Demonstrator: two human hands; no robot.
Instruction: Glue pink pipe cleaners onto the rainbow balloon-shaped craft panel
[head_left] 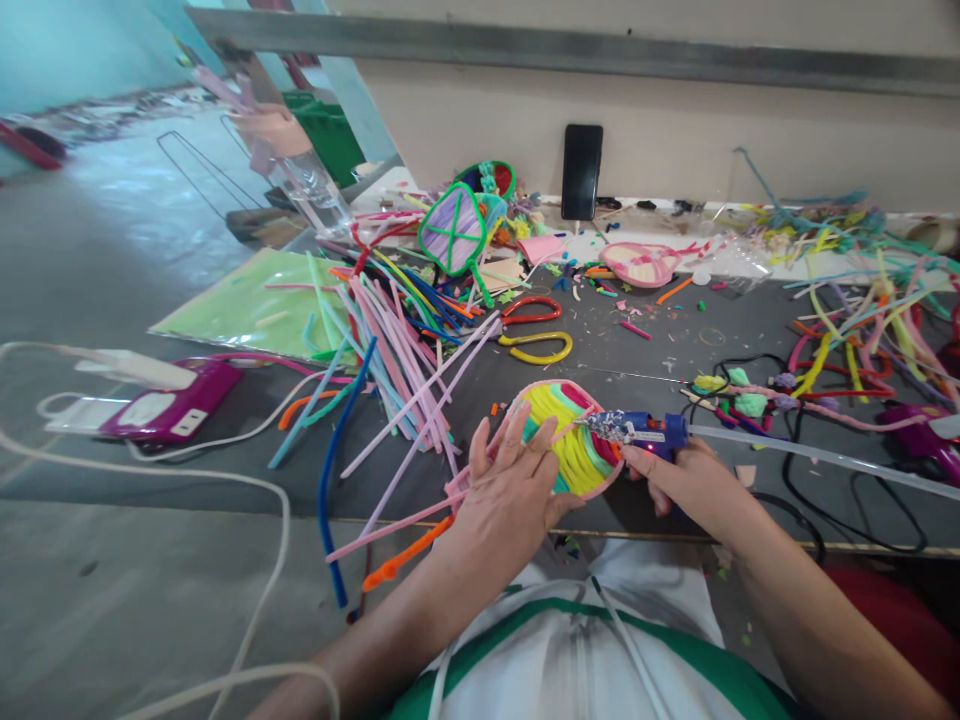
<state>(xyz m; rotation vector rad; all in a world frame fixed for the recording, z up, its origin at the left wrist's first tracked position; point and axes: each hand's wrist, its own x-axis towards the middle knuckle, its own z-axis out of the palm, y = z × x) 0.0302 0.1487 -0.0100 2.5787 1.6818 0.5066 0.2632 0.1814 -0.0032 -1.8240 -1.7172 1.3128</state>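
At the table's near edge lies a round piece covered in fuzzy pipe cleaners, yellow in the middle with teal and dark pink bands and a pale pink rim. My left hand rests on its left part, fingers stretched out and pressing down. In my right hand is a blue hot glue gun with a small red light and a long clear glue stick at its back. Its nozzle points left over the piece's upper surface, near a pink strand; whether it touches cannot be made out.
Loose pipe cleaners lie left of the piece, beside scissors with red and yellow handles. A purple power strip with white cables sits at left. Behind are a phone, a green-rimmed piece and a pink-rimmed piece.
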